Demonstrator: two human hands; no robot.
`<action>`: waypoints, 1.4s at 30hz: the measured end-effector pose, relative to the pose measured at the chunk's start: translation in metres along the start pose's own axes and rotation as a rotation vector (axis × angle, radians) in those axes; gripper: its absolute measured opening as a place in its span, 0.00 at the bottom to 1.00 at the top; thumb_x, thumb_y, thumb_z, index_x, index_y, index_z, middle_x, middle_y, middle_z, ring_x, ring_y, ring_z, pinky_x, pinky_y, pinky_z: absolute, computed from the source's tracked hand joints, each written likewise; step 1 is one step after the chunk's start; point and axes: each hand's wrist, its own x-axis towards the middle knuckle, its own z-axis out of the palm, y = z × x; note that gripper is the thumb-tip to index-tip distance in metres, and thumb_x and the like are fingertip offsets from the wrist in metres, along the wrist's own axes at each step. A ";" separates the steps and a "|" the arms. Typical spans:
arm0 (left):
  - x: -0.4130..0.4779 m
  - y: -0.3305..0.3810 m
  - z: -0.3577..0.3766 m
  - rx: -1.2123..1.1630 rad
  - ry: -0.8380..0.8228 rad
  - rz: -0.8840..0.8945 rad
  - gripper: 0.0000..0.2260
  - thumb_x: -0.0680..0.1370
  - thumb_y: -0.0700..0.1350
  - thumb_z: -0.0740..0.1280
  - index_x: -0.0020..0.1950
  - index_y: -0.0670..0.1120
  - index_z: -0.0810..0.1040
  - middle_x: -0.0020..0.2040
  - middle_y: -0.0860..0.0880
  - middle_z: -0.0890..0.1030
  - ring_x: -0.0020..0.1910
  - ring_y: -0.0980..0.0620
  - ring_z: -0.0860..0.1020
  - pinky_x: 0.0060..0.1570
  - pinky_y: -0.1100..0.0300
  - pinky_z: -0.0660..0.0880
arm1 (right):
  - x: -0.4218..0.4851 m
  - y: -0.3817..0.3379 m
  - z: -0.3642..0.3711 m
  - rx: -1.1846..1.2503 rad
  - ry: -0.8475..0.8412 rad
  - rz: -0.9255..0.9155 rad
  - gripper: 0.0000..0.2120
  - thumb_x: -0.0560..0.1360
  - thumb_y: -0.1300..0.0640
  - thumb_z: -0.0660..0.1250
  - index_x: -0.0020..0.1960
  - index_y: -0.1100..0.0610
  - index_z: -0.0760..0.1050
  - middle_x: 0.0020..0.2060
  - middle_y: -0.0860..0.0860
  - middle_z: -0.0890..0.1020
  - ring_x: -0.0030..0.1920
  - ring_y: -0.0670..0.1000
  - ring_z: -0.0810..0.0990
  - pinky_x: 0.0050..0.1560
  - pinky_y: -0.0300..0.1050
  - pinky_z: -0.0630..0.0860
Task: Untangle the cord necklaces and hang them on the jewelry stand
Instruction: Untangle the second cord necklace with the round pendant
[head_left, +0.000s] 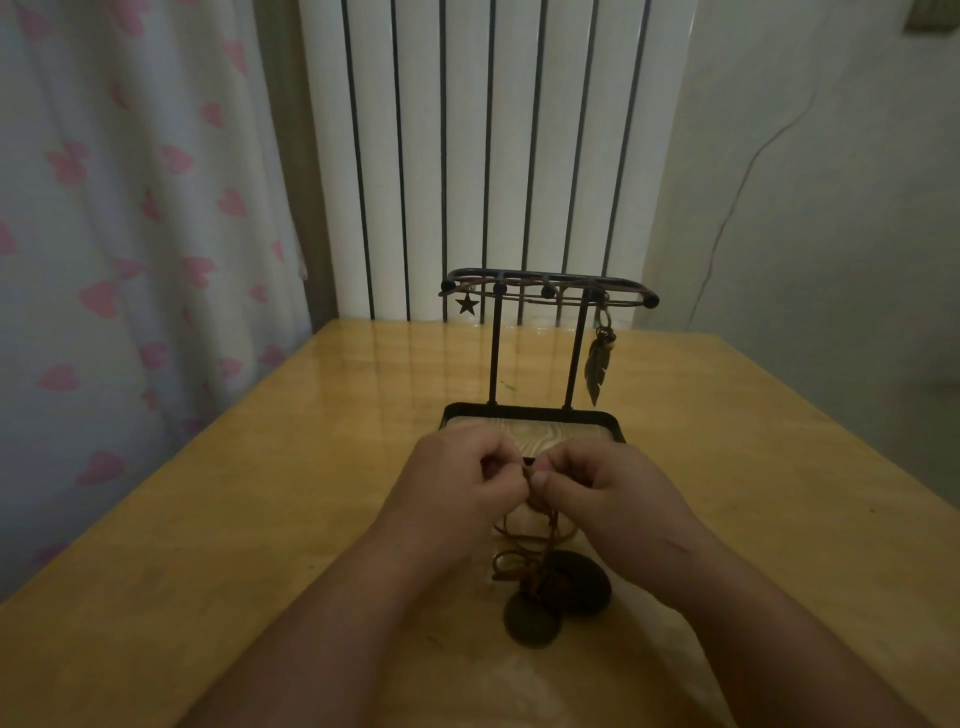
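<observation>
Cord necklaces (527, 540) being picked apart just in front of the jewelry stand (540, 364).
Left hand (457, 483) and right hand (602, 486) both pinch the knot; the untangling step seems underway, and next a freed loop needs lifting onto the stand's hooks.

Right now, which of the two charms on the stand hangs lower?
The feather charm at the right end of the stand hangs lower; the star charm at the left sits just under the top.
</observation>
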 end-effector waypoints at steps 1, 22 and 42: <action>0.000 0.000 0.000 -0.039 0.001 -0.020 0.09 0.74 0.43 0.67 0.36 0.55 0.76 0.37 0.55 0.75 0.36 0.59 0.73 0.34 0.69 0.69 | 0.000 0.000 0.000 0.074 -0.012 0.015 0.08 0.77 0.53 0.64 0.42 0.49 0.80 0.36 0.46 0.82 0.38 0.43 0.80 0.39 0.39 0.77; 0.000 -0.002 0.001 0.148 -0.142 0.077 0.08 0.77 0.46 0.64 0.39 0.54 0.71 0.41 0.55 0.72 0.40 0.57 0.71 0.37 0.64 0.68 | -0.002 -0.007 -0.003 -0.508 0.081 -0.252 0.01 0.76 0.49 0.65 0.46 0.44 0.74 0.40 0.41 0.75 0.42 0.41 0.73 0.41 0.34 0.72; 0.001 -0.003 0.000 0.148 -0.195 0.063 0.10 0.76 0.46 0.64 0.37 0.56 0.70 0.40 0.55 0.72 0.40 0.57 0.72 0.38 0.64 0.68 | 0.003 -0.007 0.001 -0.586 -0.014 -0.199 0.03 0.76 0.49 0.62 0.45 0.48 0.71 0.38 0.44 0.72 0.38 0.44 0.69 0.41 0.40 0.71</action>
